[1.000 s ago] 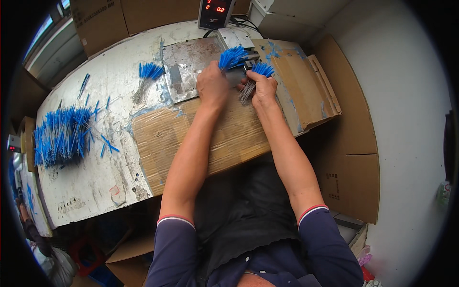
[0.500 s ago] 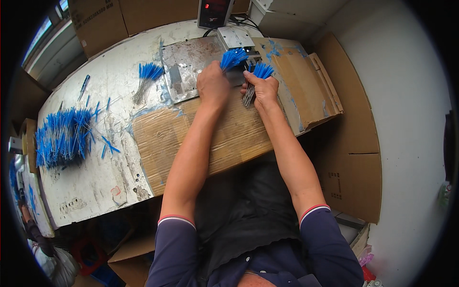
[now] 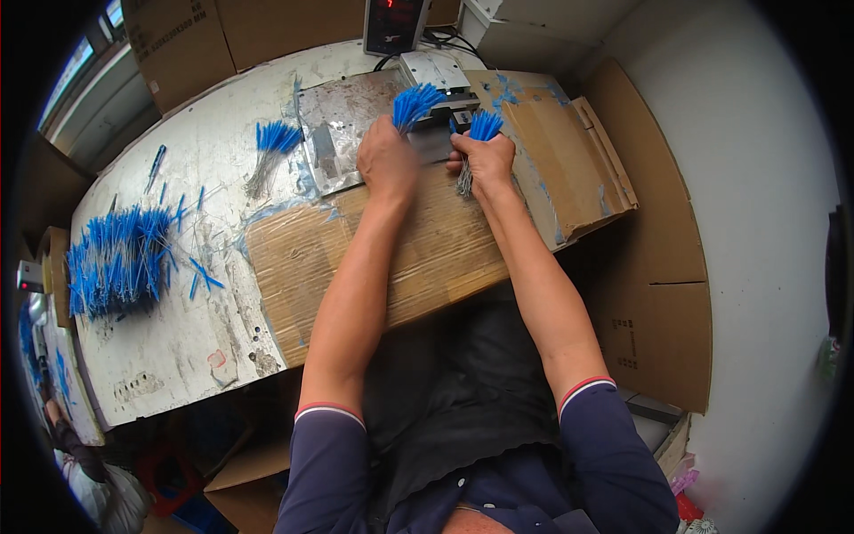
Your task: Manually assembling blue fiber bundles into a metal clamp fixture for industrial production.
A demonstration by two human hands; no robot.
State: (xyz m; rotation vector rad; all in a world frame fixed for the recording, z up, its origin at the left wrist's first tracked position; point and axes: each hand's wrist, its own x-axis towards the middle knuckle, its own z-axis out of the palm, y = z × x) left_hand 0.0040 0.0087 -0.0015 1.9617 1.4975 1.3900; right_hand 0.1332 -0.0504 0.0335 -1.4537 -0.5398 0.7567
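My left hand [image 3: 387, 162] is closed around a bundle of thin wires with blue ends [image 3: 416, 105], which fan out above the fist. To its right, my right hand [image 3: 487, 163] grips a second bundle of blue-ended wires [image 3: 485, 125]; their bare grey ends hang below the fingers. Both hands are over the near edge of a worn metal plate [image 3: 351, 100], by a small metal machine [image 3: 433, 69]. Whether the right thumb and fingertips pinch a single wire is too small to tell.
A small blue-ended bundle [image 3: 277, 138] lies left of the plate, and a large pile [image 3: 120, 258] farther left. A pen [image 3: 156, 167] and stray wires lie nearby. Cardboard [image 3: 311, 276] covers the bench front. Behind stands a display box [image 3: 391, 27] with red digits. Another person's arm [image 3: 62, 427] shows at far left.
My left hand and its bundle have shifted slightly left, away from the right hand. The right hand has barely moved, a little left. The red digit on the display differs.
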